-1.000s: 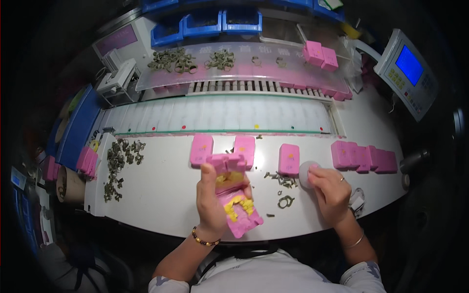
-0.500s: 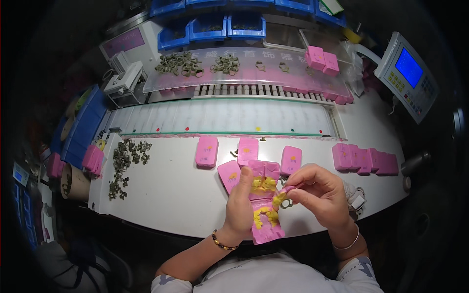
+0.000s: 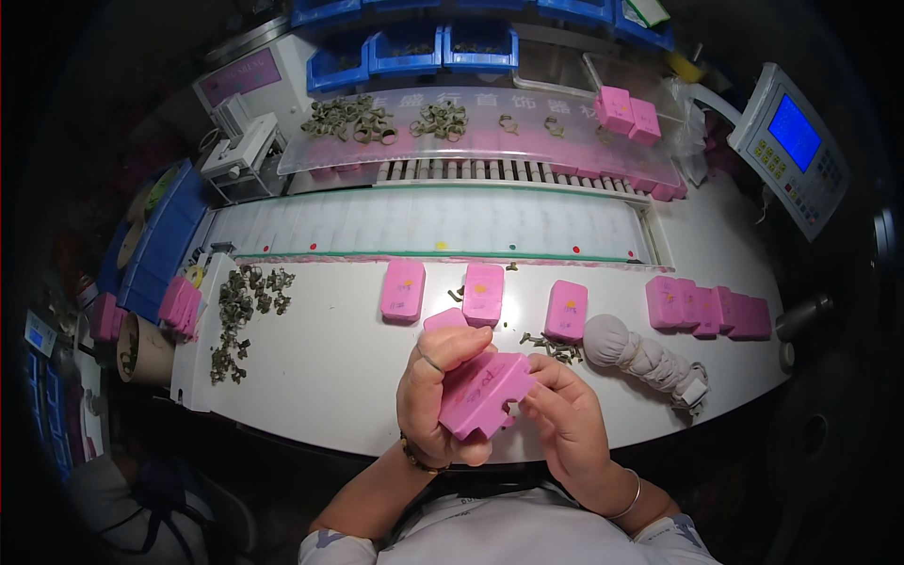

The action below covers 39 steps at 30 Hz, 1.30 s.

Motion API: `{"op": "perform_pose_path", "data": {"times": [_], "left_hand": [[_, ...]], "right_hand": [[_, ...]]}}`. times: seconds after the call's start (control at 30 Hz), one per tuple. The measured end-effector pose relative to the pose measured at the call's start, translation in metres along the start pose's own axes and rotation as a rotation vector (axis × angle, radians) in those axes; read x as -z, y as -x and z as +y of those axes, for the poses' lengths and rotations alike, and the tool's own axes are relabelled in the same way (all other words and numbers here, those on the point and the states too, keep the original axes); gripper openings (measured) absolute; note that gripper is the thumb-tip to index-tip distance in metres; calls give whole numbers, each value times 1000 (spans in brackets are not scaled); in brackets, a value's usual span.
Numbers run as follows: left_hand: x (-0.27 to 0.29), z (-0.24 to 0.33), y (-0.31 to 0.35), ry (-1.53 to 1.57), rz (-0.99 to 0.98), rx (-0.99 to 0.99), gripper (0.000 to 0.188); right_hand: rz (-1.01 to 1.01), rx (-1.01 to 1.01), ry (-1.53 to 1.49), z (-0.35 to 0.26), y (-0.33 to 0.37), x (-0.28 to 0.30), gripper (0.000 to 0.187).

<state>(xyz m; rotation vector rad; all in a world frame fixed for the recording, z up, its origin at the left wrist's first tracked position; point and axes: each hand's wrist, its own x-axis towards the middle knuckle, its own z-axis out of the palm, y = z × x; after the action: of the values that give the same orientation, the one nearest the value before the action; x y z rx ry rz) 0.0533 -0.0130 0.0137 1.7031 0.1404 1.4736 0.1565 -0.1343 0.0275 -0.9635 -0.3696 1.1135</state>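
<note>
A pink rubber mould (image 3: 485, 391) with ink marks on its outer face is tilted in front of me, above the table's near edge. My left hand (image 3: 426, 400) is closed round its left side, thumb along the top and fingers underneath. At its right edge, beside a notch, my right hand (image 3: 573, 419) grips with thumb and bent fingers. The mould's inner faces are turned out of sight. Just behind it lies another pink mould (image 3: 444, 320), partly covered by my left hand. A small heap of dark green pieces (image 3: 554, 348) lies beyond my right hand.
More pink moulds (image 3: 403, 290) stand across the white table, with a row (image 3: 706, 309) at right. Loose dark green pieces (image 3: 245, 311) spread at left. A tied cloth pouch (image 3: 650, 358) lies at right. Behind are a roller track (image 3: 471, 171), blue bins (image 3: 405, 52) and a control panel (image 3: 791, 141).
The opened mould with yellow inside has been folded together and turned outer face up. My right hand has moved down and left from holding a small pink-and-yellow piece to the mould's edge.
</note>
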Motion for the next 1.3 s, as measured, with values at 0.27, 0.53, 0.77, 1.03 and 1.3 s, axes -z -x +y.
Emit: {"op": "perform_pose_path", "data": {"times": [0.27, 0.53, 0.77, 1.03, 1.3], "left_hand": [[3, 1, 1, -74, 15, -29, 102], [0, 16, -1, -210, -71, -185, 89], [-20, 17, 18, -437, 8, -190, 86], [20, 25, -19, 384, -214, 768, 56], [10, 41, -14, 439, -514, 988, 29]], "right_hand": [[-2, -103, -109, 6, 2, -8, 8], [-99, -223, -214, -13, -4, -9, 13], [-102, 233, 16, -21, -18, -3, 27], [-348, 779, 720, -51, -23, 10, 40], [-259, 200, 341, -59, -19, 3, 37]]}}
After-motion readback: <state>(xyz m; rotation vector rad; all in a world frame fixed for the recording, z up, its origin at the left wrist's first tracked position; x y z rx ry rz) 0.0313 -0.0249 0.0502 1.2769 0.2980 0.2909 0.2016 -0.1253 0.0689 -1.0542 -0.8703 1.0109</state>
